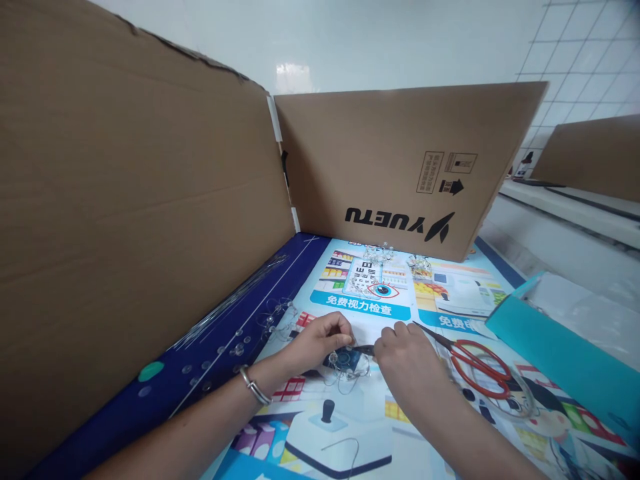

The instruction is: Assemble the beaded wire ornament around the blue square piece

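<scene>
My left hand (330, 337), with a silver bangle at the wrist, is closed in a pinch at the edge of a tangle of thin wire and clear beads (353, 377). My right hand (407, 350) is wrapped round a tool, probably pliers (367, 349). Only its dark narrow jaws show, pointing left at my left fingertips; the handles are hidden in my palm. The jaws meet the wirework close to my left thumb, but whether they grip it I cannot tell. Just right of my right hand lie scissors (480, 365) with red handles.
Cardboard panels (400, 153) wall off the left and back. Loose clear beads (237, 348) and straight wires (225, 307) lie at left. Finished-looking wire clusters (380, 255) sit at the back. A coil of wire (523, 400) and a turquoise box (560, 360) are at right.
</scene>
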Available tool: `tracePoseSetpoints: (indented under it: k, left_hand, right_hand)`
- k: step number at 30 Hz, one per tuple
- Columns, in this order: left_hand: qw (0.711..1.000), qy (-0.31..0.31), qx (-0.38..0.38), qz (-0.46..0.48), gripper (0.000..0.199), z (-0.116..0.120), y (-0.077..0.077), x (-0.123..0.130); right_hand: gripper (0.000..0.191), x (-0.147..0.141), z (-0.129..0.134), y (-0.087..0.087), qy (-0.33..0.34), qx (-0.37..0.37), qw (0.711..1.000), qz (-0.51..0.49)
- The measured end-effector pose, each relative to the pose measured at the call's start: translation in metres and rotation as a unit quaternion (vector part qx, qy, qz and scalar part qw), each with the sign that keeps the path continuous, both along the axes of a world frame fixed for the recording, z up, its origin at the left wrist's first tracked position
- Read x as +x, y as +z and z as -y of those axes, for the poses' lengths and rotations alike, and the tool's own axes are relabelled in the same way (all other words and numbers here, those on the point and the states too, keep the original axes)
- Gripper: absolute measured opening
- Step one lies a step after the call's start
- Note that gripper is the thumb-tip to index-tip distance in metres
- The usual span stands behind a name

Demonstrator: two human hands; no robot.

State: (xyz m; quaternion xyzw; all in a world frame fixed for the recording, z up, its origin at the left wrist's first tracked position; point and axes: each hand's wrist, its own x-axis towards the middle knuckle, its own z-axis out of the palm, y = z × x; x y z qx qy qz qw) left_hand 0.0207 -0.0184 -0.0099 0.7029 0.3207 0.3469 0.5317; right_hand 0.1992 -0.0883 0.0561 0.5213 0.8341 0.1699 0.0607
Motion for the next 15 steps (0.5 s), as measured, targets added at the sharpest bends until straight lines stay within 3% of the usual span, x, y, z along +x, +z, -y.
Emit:
tracePoseSetpoints:
  k: [15]
  left_hand:
    - [0.998,0.034,-0.013,0.043,0.013,0.002,0.004,-0.002]
  right_hand:
    - [0.018,0.020,-0.009,-0.024,-0.002,0.044,0.992,-0.119]
